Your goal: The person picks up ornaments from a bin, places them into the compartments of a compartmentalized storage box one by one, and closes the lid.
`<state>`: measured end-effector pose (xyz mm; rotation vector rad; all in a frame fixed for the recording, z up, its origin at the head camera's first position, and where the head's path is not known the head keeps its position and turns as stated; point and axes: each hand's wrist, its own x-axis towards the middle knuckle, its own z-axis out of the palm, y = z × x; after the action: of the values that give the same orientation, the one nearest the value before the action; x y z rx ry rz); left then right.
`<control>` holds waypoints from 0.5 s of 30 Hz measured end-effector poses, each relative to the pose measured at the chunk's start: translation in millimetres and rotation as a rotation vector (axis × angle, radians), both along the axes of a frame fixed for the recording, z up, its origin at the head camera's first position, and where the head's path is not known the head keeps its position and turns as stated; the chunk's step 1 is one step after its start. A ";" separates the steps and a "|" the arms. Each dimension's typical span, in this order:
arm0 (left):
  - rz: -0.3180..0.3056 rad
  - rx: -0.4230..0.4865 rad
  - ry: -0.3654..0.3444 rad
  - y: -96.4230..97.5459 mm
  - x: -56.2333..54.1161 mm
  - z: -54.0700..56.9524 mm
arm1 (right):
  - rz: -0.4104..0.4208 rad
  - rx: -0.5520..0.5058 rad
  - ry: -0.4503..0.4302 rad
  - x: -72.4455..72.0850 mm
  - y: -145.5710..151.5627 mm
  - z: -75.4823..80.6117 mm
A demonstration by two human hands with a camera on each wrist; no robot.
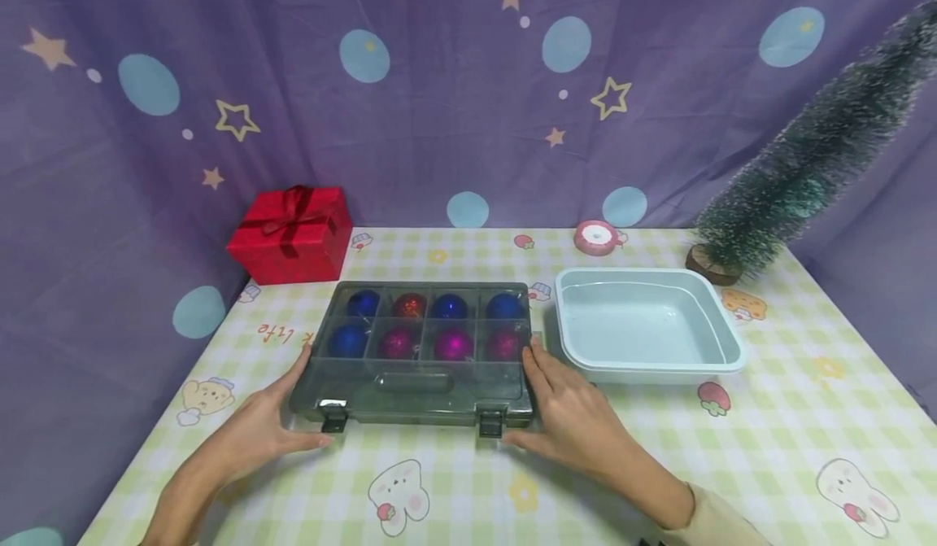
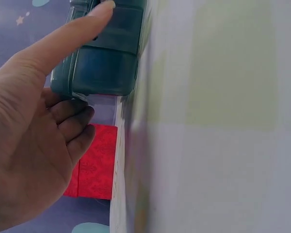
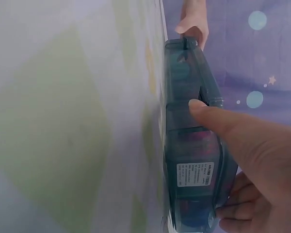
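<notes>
A transparent dark grey-green storage case lies in front of me, lid down, with shiny blue, orange-red and magenta balls showing in its compartments. My left hand holds the case's left end, fingers along the side and thumb by the front left latch. At the opposite end, my right hand grips the right side, its thumb near the front right latch. In the right wrist view a white label shows on the case's side, and the right fingers curl behind it.
Right of the case stands a pale blue plastic basin. A red gift box with a bow is at the back left, a pink ribbon roll at the back, and a small artificial pine tree at the back right. A checked cloth covers the table.
</notes>
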<state>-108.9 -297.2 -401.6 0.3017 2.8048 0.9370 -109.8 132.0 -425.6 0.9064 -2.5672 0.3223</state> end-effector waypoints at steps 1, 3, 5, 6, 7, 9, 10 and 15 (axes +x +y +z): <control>0.001 -0.003 -0.001 0.3 -0.1 0.0 | -0.002 0.000 0.005 -0.1 -0.3 0.0; 0.004 -0.010 0.001 0.5 0.0 -0.1 | -0.005 0.000 0.004 -0.3 -0.8 0.2; 0.009 -0.006 -0.006 0.4 0.3 0.2 | -0.008 -0.002 -0.007 -0.3 -1.0 0.6; 0.011 -0.004 -0.012 0.4 0.5 0.4 | -0.010 -0.007 -0.015 -0.3 -1.1 0.7; 0.013 -0.001 -0.020 0.2 0.7 0.7 | -0.013 -0.014 -0.023 -0.3 -1.2 0.8; 0.020 0.006 -0.038 -0.3 1.0 1.6 | -0.020 -0.027 -0.036 -0.2 -1.3 0.8; 0.024 0.005 -0.045 -0.6 1.0 2.1 | -0.025 -0.037 -0.040 -0.2 -1.4 0.7; 0.036 0.001 -0.041 -2.4 0.2 3.0 | -0.032 -0.080 -0.029 -0.9 -1.7 -0.3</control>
<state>-108.7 -299.6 -398.7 0.2296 2.7811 0.9414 -110.6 130.3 -426.0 0.8376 -2.5725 0.4288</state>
